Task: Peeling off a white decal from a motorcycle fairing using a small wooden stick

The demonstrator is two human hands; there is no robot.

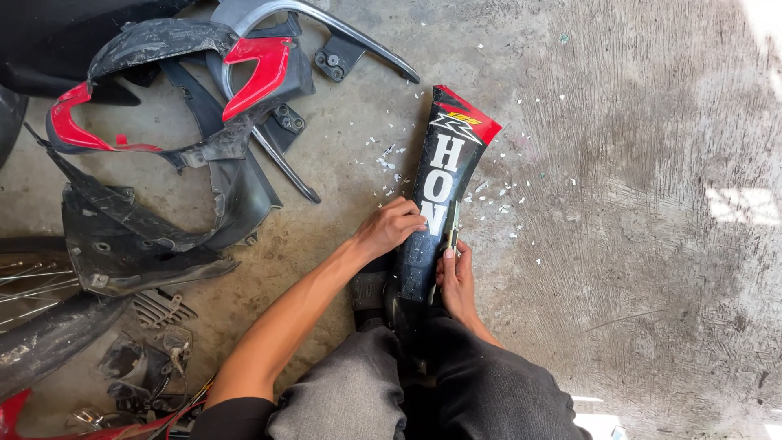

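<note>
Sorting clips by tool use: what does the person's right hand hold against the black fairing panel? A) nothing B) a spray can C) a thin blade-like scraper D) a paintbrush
C: the right hand holds a thin blade-like scraper at the edge of the black fairing panel, with white flakes scattered around.

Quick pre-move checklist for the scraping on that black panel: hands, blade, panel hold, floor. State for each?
1. Left hand on the panel: ok, fingers lie on its face beside the white decal.
2. Right hand grips the blade tool: ok, the tool stands along the panel's right edge.
3. Left fingers out of the blade's way: cannot tell, the hands are close together and the tip is too small to see.
4. Panel steadied: ok, its lower end is wedged between the knees.
5. Floor round the panel: not ok, white flakes are scattered there.
6. Spare panels: ok, piled apart on the left.
</note>
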